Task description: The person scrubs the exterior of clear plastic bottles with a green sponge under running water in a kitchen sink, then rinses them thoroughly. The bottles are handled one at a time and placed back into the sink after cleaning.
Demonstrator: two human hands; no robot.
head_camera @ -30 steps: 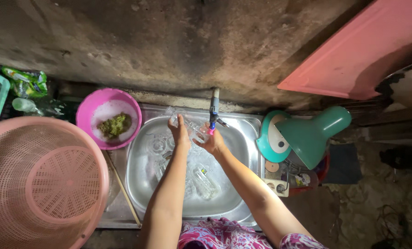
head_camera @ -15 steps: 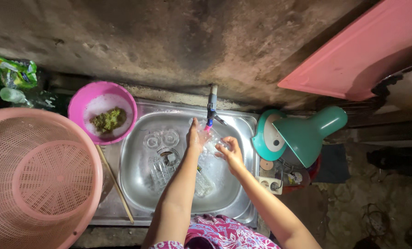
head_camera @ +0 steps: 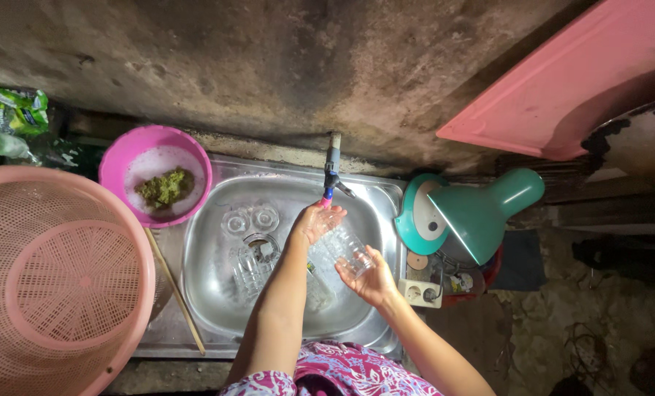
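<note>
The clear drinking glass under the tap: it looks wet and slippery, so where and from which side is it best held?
Grip the clear drinking glass around its ribbed side wall near the base, from below and the right, as the right hand does. It lies tilted, mouth toward the tap, so a wrap round the wall seems safest, while the left hand works at the rim.

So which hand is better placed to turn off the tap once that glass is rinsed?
Probably the left hand: it sits right under the tap spout and only touches the clear glass. The right hand cradles the glass from below, farther from the tap, so it is busy.
</note>
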